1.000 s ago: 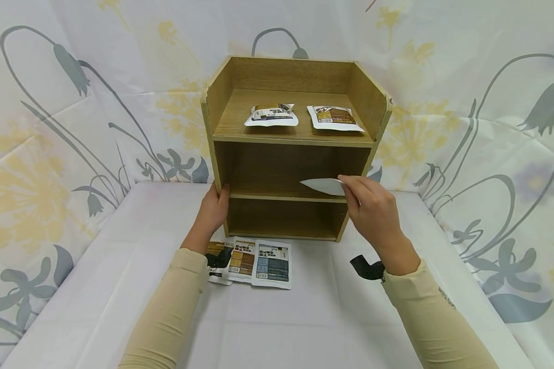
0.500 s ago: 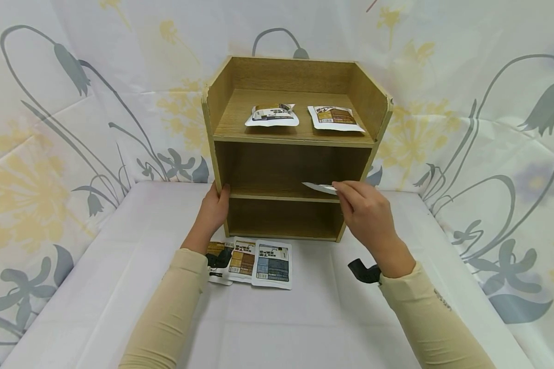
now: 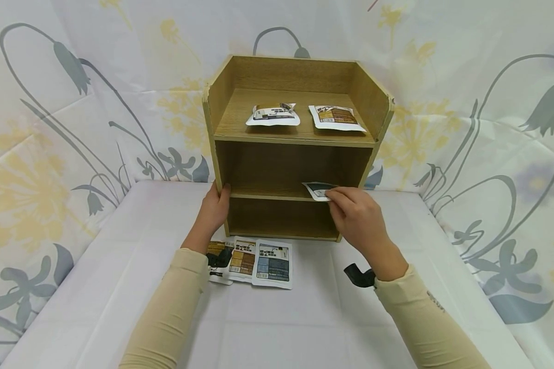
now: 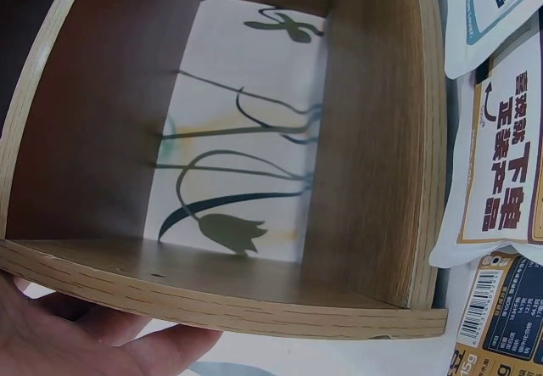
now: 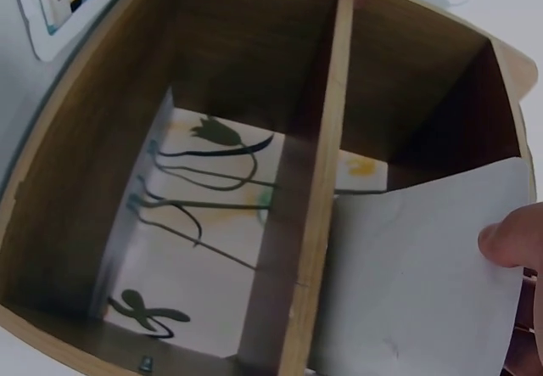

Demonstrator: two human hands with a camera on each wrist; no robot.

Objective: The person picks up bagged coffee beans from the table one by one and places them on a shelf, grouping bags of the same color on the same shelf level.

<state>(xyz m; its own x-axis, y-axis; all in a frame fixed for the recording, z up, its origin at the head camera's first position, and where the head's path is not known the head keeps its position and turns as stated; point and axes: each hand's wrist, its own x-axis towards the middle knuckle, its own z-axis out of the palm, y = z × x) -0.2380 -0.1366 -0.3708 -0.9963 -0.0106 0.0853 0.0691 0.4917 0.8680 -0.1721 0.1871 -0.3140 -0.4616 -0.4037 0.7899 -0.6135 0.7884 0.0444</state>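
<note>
Whereas a second ago the head view caught only the plain white side of the held pouch (image 3: 317, 191), its printed face is now turned toward that camera. In that same time the right hand (image 3: 357, 218) has drifted a little toward 8 o'clock, its thumb and fingers pinching the pouch by one end. Taking the middle of the shelf unit (image 3: 292, 76) as the hub, the pouch sits at about 5 o'clock, across the mouth of the opening above the middle shelf (image 3: 263, 190); whether it touches the board I cannot tell. For the work in hand, I read this as the pouch being angled at the shelf, not yet let go.

The left hand (image 3: 214, 207) has kept its place at 8 o'clock, gripping the side of the unit, probably to steady it. Nothing else seems to have shifted: the left upper pouch (image 3: 273, 116) at 11 o'clock and the right upper pouch (image 3: 337, 119) at 2 lie on the top shelf (image 3: 300, 100), and three pouches (image 3: 242, 261) overlap on the bench (image 3: 304, 318) near 7 o'clock.
</note>
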